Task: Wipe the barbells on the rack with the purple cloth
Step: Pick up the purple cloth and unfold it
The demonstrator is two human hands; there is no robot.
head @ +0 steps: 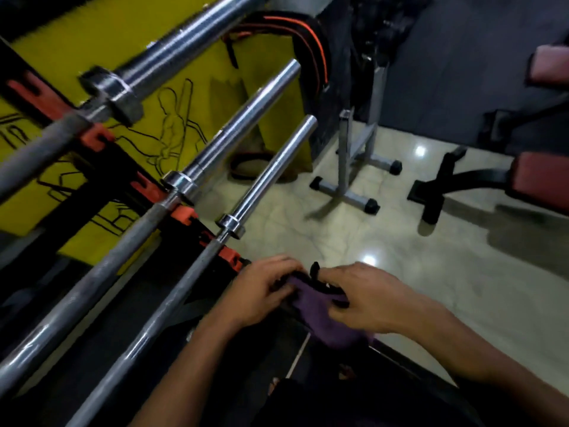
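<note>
Cloth in both hands, low in the frame, not yet on any bar.

Held at the lower middle of the frame: purple cloth [320, 312], bunched, with left hand [261, 291] gripping its left edge by curled fingers and right hand [366, 297] pinching its right side. Just up and left of the hands: nearest barbell [172, 300] lying on the rack [228, 257] with red hooks, apart from the cloth. Further toward the upper left: middle barbell [123, 241], then far barbell [172, 47], blurred. At the far right: bench [535, 177] and a grey stand [348, 167] on the shiny floor. No sign visible to tell whether any bar is already wiped; judging by the cloth position, wiping contact not started here, probably all three bars left to do.
</note>
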